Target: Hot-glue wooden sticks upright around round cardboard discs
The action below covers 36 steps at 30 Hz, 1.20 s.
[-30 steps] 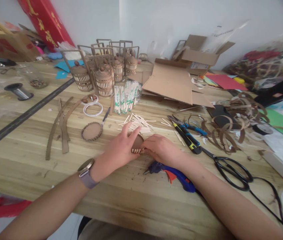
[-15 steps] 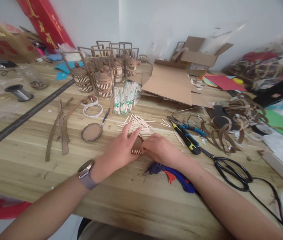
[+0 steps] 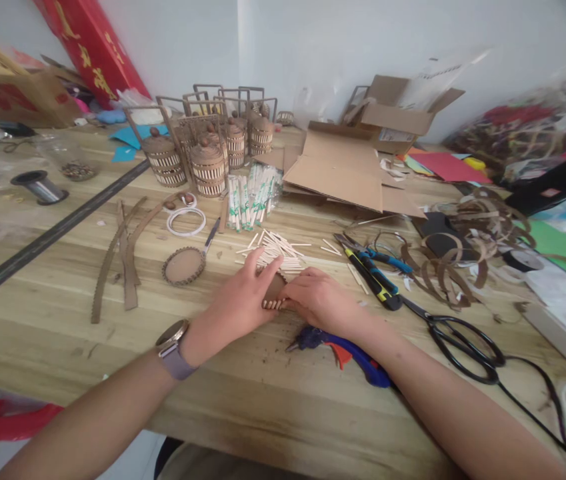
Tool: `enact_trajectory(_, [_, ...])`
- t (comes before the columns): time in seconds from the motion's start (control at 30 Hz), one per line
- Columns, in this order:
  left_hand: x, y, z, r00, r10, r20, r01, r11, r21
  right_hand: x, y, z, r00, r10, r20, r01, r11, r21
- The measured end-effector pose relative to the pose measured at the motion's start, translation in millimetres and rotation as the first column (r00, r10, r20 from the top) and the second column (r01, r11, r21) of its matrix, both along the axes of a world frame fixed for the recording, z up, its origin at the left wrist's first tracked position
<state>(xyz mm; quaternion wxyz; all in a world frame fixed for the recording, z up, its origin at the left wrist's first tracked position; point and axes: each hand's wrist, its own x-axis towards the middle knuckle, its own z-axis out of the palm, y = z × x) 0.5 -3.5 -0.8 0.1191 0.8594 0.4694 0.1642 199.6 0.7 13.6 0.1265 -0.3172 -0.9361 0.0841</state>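
Observation:
Both my hands rest on the wooden table (image 3: 263, 400) around a small brown cardboard disc with short sticks along its edge (image 3: 273, 293). My left hand (image 3: 240, 300), with a watch on the wrist, grips the disc's left side, thumb and forefinger raised. My right hand (image 3: 320, 299) is closed on its right side. A pile of loose short sticks (image 3: 277, 248) lies just beyond my fingers. A blue and orange glue gun (image 3: 345, 347) lies under my right forearm.
A toothed cardboard disc (image 3: 183, 264) and cardboard strips (image 3: 123, 257) lie to the left. Finished stick baskets (image 3: 207, 163) stand at the back. Cutters (image 3: 373, 270), black scissors (image 3: 463, 340), curled cardboard strips (image 3: 463, 247) and flattened boxes (image 3: 347, 163) lie to the right.

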Motion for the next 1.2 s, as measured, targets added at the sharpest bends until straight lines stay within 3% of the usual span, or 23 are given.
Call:
enact_trajectory(0.3, [-2, 2, 1.2, 1.0, -0.009, 0.018, 0.01, 0.999, -0.035, -2, 0, 0.7, 1.0, -0.025, -0.019, 0.024, 0.998, -0.052])
enact_trajectory(0.43, [-6, 4, -1.6, 0.999, -0.034, 0.025, 0.035, 0.998, -0.043, 2, 0, 14.6, 0.992, -0.018, -0.121, -0.003, 0.985, -0.174])
enact_trajectory(0.53, [-7, 5, -2.5, 0.999, -0.044, 0.025, 0.045, 0.998, -0.054, 13, -4, 32.8, 0.973, -0.124, -0.196, 0.078, 0.971, -0.228])
enact_trajectory(0.6, [-7, 5, -1.5, 0.999, -0.041, 0.025, 0.042, 0.996, -0.076, 25, -10, 45.6, 0.962, -0.231, -0.149, 0.184, 0.944, -0.274])
enact_trajectory(0.73, [-8, 6, 1.0, 0.998, -0.042, 0.035, 0.046, 0.993, -0.113, 48, -33, 61.1, 0.918, -0.349, 0.188, 0.394, 0.856, -0.334])
enact_trajectory(0.83, [-8, 7, -1.0, 0.996, -0.066, 0.053, 0.071, 0.99, -0.118, 57, -53, 57.7, 0.833, -0.418, 0.362, 0.533, 0.783, -0.321])
enact_trajectory(0.97, [-7, 10, -6.1, 0.993, -0.1, 0.07, 0.108, 0.987, -0.123, 57, -70, 39.1, 0.772, -0.451, 0.449, 0.619, 0.693, -0.369])
enact_trajectory(1.1, [-8, 12, -6.2, 0.991, -0.12, 0.054, 0.126, 0.984, -0.129, 58, -73, 24.4, 0.766, -0.493, 0.411, 0.635, 0.676, -0.373])
enact_trajectory(1.2, [-10, 13, -3.5, 0.992, -0.126, 0.03, 0.129, 0.982, -0.136, 63, -71, 20.5, 0.812, -0.499, 0.304, 0.583, 0.653, -0.484])
